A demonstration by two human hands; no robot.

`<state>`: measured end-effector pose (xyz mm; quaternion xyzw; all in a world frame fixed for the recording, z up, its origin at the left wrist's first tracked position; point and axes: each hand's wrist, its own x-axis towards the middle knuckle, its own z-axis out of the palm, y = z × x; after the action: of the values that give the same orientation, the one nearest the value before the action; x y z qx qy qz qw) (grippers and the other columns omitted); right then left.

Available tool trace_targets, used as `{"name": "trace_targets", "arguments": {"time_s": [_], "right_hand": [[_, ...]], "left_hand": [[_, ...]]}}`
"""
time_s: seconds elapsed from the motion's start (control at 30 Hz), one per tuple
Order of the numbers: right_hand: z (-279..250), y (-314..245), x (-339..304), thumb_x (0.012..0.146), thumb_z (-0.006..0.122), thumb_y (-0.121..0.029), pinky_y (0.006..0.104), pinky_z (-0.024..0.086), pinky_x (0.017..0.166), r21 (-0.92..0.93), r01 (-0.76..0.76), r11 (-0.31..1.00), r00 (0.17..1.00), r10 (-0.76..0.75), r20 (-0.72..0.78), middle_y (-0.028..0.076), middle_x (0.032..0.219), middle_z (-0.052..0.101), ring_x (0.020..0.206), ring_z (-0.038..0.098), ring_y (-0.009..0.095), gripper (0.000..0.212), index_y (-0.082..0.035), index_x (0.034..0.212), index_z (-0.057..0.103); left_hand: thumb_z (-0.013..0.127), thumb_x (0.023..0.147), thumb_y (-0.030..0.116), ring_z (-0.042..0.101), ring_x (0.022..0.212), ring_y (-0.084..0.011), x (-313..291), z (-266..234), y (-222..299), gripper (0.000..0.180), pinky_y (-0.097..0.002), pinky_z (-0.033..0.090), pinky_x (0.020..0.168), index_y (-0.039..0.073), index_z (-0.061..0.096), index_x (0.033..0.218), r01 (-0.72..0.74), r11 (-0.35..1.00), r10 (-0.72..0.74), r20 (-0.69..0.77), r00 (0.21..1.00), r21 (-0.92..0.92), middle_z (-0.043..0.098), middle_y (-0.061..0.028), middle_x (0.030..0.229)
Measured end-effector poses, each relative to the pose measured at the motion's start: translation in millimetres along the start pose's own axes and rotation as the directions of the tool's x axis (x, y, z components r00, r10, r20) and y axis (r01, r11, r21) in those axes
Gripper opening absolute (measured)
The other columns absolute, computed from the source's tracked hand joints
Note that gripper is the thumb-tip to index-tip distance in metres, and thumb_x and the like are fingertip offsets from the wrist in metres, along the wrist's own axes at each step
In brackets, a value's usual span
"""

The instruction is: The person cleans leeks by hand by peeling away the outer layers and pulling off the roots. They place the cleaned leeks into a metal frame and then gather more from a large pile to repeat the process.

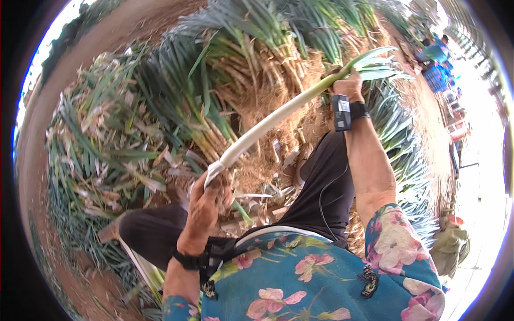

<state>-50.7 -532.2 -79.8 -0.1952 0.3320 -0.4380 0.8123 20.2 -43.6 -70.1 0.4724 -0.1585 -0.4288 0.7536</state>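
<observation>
Leek (278, 115) diagonal, root lower-left, leaves upper-right.

Bright daylight, blown-out glare at right, strong fisheye bending, dark blurred rim

The leek (278, 115) slants across before the person's knees, over the ground. Behind the leek lies a pile of leeks (251, 59); left of the leek, a heap of trimmed leaves (101, 134); right of it, more leeks (401, 134).
</observation>
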Motion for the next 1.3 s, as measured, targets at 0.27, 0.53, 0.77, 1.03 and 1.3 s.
{"name": "trace_targets", "arguments": {"time_s": [0.27, 0.53, 0.77, 1.03, 1.3], "right_hand": [[-17.3, 6.8, 4.2, 0.090, 0.053, -0.016, 0.0367, 0.049, 0.064, -0.207, 0.072, 0.976, 0.997, -0.071, 0.014, 0.011, 0.080, 0.055, 0.071, 0.055, 0.022, 0.014, -0.003, 0.092, 0.050], [-45.0, 35.3, -6.7, 0.095, 0.041, -0.037, 0.0338, 0.046, 0.050, -0.061, 0.008, 0.998, 0.997, -0.013, -0.076, 0.007, 0.067, 0.049, 0.054, 0.049, 0.021, 0.031, -0.007, 0.088, 0.047], [-63.7, 44.0, 26.8, 0.087, 0.052, -0.030, 0.0401, 0.044, 0.058, -0.039, -0.064, 0.997, 0.992, 0.060, -0.110, 0.013, 0.076, 0.051, 0.067, 0.048, 0.027, 0.026, -0.005, 0.091, 0.046], [-122.0, -123.4, 134.8, 0.081, 0.062, -0.032, 0.0399, 0.051, 0.085, -0.795, 0.518, 0.315, 0.825, -0.430, 0.367, 0.023, 0.115, 0.059, 0.107, 0.057, 0.033, 0.056, 0.007, 0.118, 0.052], [31.3, 1.8, 12.1, 0.097, 0.044, -0.031, 0.0483, 0.035, 0.111, -0.191, -0.195, 0.962, 0.890, 0.255, 0.379, 0.028, 0.140, 0.038, 0.130, 0.034, 0.046, 0.059, 0.012, 0.135, 0.034]], "left_hand": [[0.051, 0.099, 0.033, 0.045, 0.065, -0.0069, -25.8, 35.8, 41.3, 0.038, -0.0230, 0.038, 0.058, -0.001, 0.061, 0.111, -0.038, 0.851, -0.066, 0.177, 0.982, 0.524, 0.051, 0.0024, 0.070], [0.047, 0.100, 0.031, 0.047, 0.069, -0.0088, -40.0, 47.3, 58.2, 0.040, -0.0269, 0.041, 0.062, 0.000, 0.058, 0.122, 0.066, 0.725, -0.223, 0.143, 0.964, 0.685, 0.053, 0.0011, 0.072], [0.047, 0.100, 0.022, 0.040, 0.062, -0.0068, -95.6, 38.6, 54.6, 0.028, -0.0248, 0.040, 0.062, -0.005, 0.053, 0.107, 0.000, 0.892, -0.023, 0.047, 0.999, 0.452, 0.046, 0.0027, 0.067], [0.038, 0.103, 0.035, 0.045, 0.077, -0.0108, -37.4, -40.1, 37.6, 0.043, -0.0259, 0.040, 0.069, 0.000, 0.054, 0.123, -0.095, 0.872, 0.118, -0.018, 0.993, 0.481, 0.054, 0.0000, 0.091], [0.063, 0.077, 0.017, 0.041, 0.126, -0.0346, 33.5, 16.0, 30.9, 0.044, -0.0425, 0.028, 0.107, 0.010, 0.061, 0.120, -0.178, 0.229, 0.060, 0.169, 0.984, 0.957, 0.047, -0.0182, 0.133]]}}
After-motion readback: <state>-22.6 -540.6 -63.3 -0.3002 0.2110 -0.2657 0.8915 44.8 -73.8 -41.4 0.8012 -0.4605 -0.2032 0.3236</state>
